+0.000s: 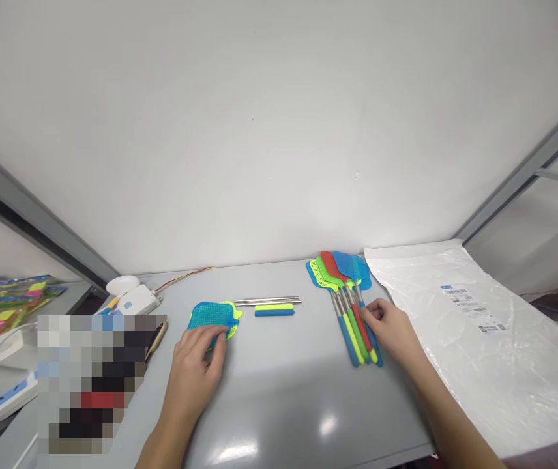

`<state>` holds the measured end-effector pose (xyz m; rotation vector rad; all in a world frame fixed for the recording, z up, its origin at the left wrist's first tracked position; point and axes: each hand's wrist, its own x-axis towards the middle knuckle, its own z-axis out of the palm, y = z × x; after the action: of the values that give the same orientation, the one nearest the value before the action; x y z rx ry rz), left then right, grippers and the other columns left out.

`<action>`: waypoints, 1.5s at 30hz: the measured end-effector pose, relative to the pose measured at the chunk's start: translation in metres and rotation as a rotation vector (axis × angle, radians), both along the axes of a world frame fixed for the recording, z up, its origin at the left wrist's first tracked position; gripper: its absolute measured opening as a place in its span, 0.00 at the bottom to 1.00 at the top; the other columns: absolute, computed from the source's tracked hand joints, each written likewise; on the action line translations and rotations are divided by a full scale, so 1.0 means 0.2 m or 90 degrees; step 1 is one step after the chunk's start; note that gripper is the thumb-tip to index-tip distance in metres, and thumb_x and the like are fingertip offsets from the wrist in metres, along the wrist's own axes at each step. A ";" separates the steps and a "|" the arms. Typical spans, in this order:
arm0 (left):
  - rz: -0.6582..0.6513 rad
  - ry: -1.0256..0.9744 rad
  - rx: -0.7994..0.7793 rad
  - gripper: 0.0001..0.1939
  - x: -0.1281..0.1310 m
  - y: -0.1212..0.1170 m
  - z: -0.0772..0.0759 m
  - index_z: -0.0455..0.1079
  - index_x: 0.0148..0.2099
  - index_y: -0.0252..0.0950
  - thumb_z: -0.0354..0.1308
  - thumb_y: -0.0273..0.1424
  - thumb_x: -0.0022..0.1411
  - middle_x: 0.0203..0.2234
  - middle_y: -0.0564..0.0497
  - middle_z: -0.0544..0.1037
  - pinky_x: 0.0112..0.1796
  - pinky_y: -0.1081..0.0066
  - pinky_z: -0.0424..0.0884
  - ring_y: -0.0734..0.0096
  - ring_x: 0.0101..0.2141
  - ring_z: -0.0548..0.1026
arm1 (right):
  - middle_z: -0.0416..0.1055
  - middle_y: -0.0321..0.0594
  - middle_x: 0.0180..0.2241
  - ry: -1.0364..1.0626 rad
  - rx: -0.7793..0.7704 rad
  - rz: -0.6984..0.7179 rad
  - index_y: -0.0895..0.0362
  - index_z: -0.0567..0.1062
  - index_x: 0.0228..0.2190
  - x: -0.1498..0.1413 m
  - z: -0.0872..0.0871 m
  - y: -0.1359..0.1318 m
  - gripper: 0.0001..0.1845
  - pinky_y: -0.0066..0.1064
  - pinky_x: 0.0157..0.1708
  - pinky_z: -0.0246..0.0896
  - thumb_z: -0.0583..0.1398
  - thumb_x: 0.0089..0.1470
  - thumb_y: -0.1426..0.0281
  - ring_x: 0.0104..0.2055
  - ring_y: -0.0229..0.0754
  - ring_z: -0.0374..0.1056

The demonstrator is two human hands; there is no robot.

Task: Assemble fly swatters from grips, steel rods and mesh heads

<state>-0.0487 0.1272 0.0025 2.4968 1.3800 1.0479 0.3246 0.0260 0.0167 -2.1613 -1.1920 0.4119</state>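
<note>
My left hand (195,357) is at the left, its thumb and fingertips closed at the edge of a small pile of loose fly swatter heads. A blue head (210,314) lies on top, with yellow-green showing beneath it. My right hand (390,327) has its fingers closed at the handle of a fly swatter (375,348) on the right side of a fanned row. Several assembled swatters (342,312) lie there, with blue, yellow, green and red heads and handles. Metal rods (268,301) lie between the hands, above a yellow grip (274,307) and a blue grip (274,313).
A white plastic mailer bag (435,286) with printed labels covers the right of the grey table (269,391). At the left are a white device (137,301) with thin wires, a white round object (122,284) and colourful packages (0,309). A pixelated patch hides part of the left.
</note>
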 end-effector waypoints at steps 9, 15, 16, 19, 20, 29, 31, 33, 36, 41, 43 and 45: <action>0.014 -0.019 0.000 0.08 -0.02 0.00 0.00 0.71 0.42 0.41 0.51 0.33 0.65 0.38 0.49 0.77 0.43 0.62 0.65 0.60 0.41 0.72 | 0.67 0.34 0.18 -0.006 0.015 0.029 0.54 0.72 0.29 -0.01 -0.02 -0.02 0.20 0.31 0.25 0.56 0.52 0.56 0.52 0.23 0.42 0.65; 0.011 -0.015 -0.014 0.08 -0.02 0.01 0.00 0.71 0.42 0.41 0.51 0.34 0.65 0.37 0.49 0.77 0.42 0.62 0.66 0.59 0.41 0.72 | 0.67 0.34 0.19 -0.016 0.017 0.007 0.54 0.72 0.34 -0.02 -0.04 -0.07 0.21 0.31 0.25 0.56 0.50 0.58 0.52 0.23 0.42 0.66; 0.011 -0.014 -0.016 0.08 -0.02 0.01 0.00 0.71 0.42 0.41 0.51 0.34 0.65 0.38 0.49 0.77 0.42 0.62 0.66 0.59 0.41 0.72 | 0.68 0.34 0.19 -0.020 0.018 0.004 0.54 0.72 0.34 -0.02 -0.04 -0.07 0.21 0.31 0.25 0.57 0.49 0.59 0.52 0.23 0.43 0.67; 0.011 -0.008 -0.014 0.08 -0.01 0.01 0.00 0.71 0.42 0.41 0.51 0.34 0.65 0.38 0.49 0.77 0.42 0.62 0.66 0.59 0.41 0.71 | 0.70 0.36 0.20 -0.040 0.021 0.001 0.54 0.72 0.35 -0.02 -0.03 -0.07 0.22 0.32 0.25 0.57 0.47 0.60 0.53 0.24 0.44 0.67; 0.008 -0.003 -0.013 0.08 0.00 0.01 -0.01 0.71 0.42 0.41 0.51 0.34 0.66 0.38 0.49 0.77 0.43 0.61 0.66 0.59 0.41 0.72 | 0.71 0.37 0.21 -0.049 0.022 0.007 0.54 0.72 0.35 -0.02 -0.02 -0.06 0.22 0.32 0.26 0.57 0.47 0.60 0.53 0.25 0.44 0.68; -0.045 0.081 -0.043 0.09 0.27 0.04 0.11 0.70 0.45 0.42 0.50 0.32 0.66 0.43 0.49 0.75 0.42 0.60 0.63 0.58 0.45 0.69 | 0.74 0.39 0.26 -0.168 0.011 0.137 0.53 0.72 0.33 -0.09 0.15 0.13 0.16 0.31 0.27 0.53 0.47 0.61 0.61 0.28 0.45 0.68; -0.042 0.100 -0.048 0.10 0.32 0.06 0.13 0.70 0.46 0.42 0.50 0.32 0.66 0.44 0.48 0.74 0.41 0.60 0.62 0.57 0.45 0.68 | 0.74 0.40 0.27 -0.190 0.008 0.177 0.53 0.72 0.33 -0.11 0.19 0.21 0.16 0.31 0.27 0.52 0.47 0.61 0.62 0.28 0.45 0.68; -0.029 0.113 -0.057 0.10 0.34 0.08 0.13 0.70 0.46 0.42 0.50 0.32 0.66 0.42 0.47 0.74 0.39 0.60 0.62 0.56 0.44 0.68 | 0.75 0.41 0.29 -0.206 0.001 0.234 0.53 0.73 0.33 -0.16 0.22 0.31 0.16 0.31 0.27 0.52 0.47 0.61 0.64 0.30 0.45 0.69; 0.002 0.129 -0.070 0.09 0.35 0.05 0.11 0.70 0.44 0.40 0.50 0.31 0.66 0.38 0.46 0.73 0.37 0.60 0.62 0.57 0.40 0.68 | 0.76 0.40 0.32 -0.220 -0.018 0.367 0.53 0.75 0.32 -0.29 0.22 0.49 0.13 0.29 0.29 0.53 0.51 0.60 0.66 0.33 0.44 0.70; -0.005 0.162 -0.079 0.11 0.34 -0.12 0.06 0.68 0.48 0.40 0.49 0.29 0.66 0.35 0.46 0.71 0.37 0.60 0.62 0.58 0.38 0.67 | 0.77 0.41 0.32 -0.246 -0.048 0.530 0.53 0.77 0.30 -0.54 0.16 0.72 0.09 0.29 0.29 0.52 0.57 0.54 0.67 0.33 0.43 0.69; -0.023 0.159 -0.098 0.11 0.34 -0.18 0.05 0.68 0.47 0.39 0.48 0.29 0.66 0.34 0.46 0.70 0.38 0.60 0.62 0.59 0.37 0.66 | 0.76 0.41 0.31 -0.256 -0.064 0.561 0.53 0.78 0.29 -0.59 0.13 0.76 0.08 0.29 0.28 0.51 0.58 0.53 0.67 0.31 0.43 0.69; -0.027 0.150 -0.118 0.11 0.33 -0.21 0.04 0.69 0.46 0.39 0.47 0.28 0.66 0.34 0.47 0.70 0.39 0.60 0.62 0.60 0.37 0.66 | 0.76 0.41 0.29 -0.263 -0.082 0.580 0.54 0.77 0.27 -0.61 0.12 0.79 0.09 0.29 0.26 0.49 0.57 0.53 0.67 0.29 0.42 0.68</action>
<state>0.0169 0.0859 0.0111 2.5609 1.4020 0.6018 0.2029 0.1841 0.0397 -1.7213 -2.4298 0.4210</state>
